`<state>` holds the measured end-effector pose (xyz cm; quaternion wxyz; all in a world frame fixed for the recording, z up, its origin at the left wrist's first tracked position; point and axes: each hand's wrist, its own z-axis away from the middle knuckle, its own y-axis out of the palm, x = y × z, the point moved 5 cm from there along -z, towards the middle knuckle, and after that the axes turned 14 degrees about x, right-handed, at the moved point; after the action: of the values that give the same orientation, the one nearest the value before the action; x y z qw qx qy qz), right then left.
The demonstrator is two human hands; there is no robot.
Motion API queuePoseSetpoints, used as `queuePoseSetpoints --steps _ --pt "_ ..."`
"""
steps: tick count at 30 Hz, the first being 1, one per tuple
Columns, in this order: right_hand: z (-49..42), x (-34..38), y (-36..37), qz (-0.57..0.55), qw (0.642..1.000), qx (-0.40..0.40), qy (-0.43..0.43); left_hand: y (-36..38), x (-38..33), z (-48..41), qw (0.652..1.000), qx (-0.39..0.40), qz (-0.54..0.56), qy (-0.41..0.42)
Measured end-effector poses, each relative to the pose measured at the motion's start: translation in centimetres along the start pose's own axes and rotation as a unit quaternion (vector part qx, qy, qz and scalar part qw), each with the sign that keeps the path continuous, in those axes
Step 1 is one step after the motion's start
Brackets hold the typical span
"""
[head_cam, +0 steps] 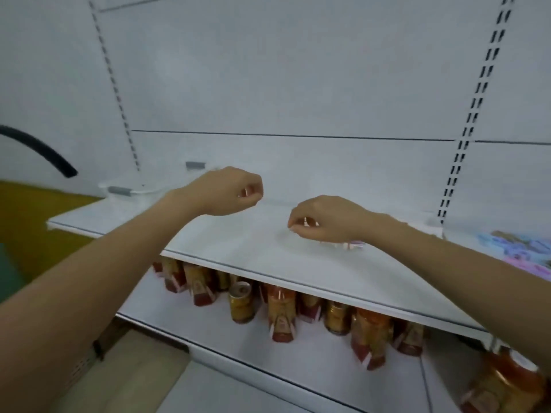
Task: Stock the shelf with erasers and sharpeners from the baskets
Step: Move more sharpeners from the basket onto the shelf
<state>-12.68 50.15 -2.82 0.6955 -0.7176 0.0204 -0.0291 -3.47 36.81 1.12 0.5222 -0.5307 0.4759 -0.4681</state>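
From my feed, both hands are out over the white shelf (238, 248), backs up and wrists bent down. My left hand (229, 193) hangs above the far middle of the shelf, apart from its surface. Its fingers are curled in, and they pinch a pink bit (246, 192) that shows between the fingertips and thumb. It is too blurred for me to say whether it is an eraser or a sharpener.

My right hand (325, 219) is to the right and nearer, low over the shelf. Its fingers are curled too, gripping a pale bit (306, 221) of which I see only a sliver. Just under that wrist, a short row (351, 245) of pink and white pieces lies on the shelf. I cannot tell if the hand touches them.

At the far right edge of the view a pastel pile (518, 251) of blue, purple and pink pieces lies on the same level, well apart from both hands.

Below, the lower shelf (185, 311) carries amber bottles (281, 314) with red labels and a gold can (242, 302), all upright. Behind is a white back panel (283, 84) with slotted uprights. A black hose (44, 150) curves in at the far left.
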Motion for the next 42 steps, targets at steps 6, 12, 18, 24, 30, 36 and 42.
queuePoseSetpoints --steps 6,12,18,24,30,36,42 --pt "-10.0 5.3 -2.0 0.028 0.996 0.046 -0.068 -2.4 10.8 5.9 0.992 0.031 0.006 -0.122" --pt "-19.1 8.0 -4.1 0.027 0.992 0.053 -0.108 -4.4 18.4 6.9 0.985 0.031 0.011 -0.172" --pt "-27.3 6.8 -6.2 -0.002 0.994 0.035 -0.100 -5.6 23.9 4.2 0.983 0.042 0.002 -0.178" --pt "-34.5 2.6 -4.0 -0.030 0.994 0.085 -0.057 -4.6 29.1 0.8 0.984 0.068 -0.013 -0.166" --pt "-38.8 0.5 -1.0 -0.026 0.995 0.100 -0.002 -0.5 33.2 -3.1 0.985 0.130 0.003 -0.118" --pt "-40.0 -1.2 -0.2 -0.004 0.990 0.067 0.125 3.0 35.2 -7.6 0.981 0.191 -0.017 -0.009" --pt "-39.7 -1.3 0.4 -0.020 0.969 0.023 0.244 5.4 35.3 -10.4 0.966 0.240 -0.019 0.091"
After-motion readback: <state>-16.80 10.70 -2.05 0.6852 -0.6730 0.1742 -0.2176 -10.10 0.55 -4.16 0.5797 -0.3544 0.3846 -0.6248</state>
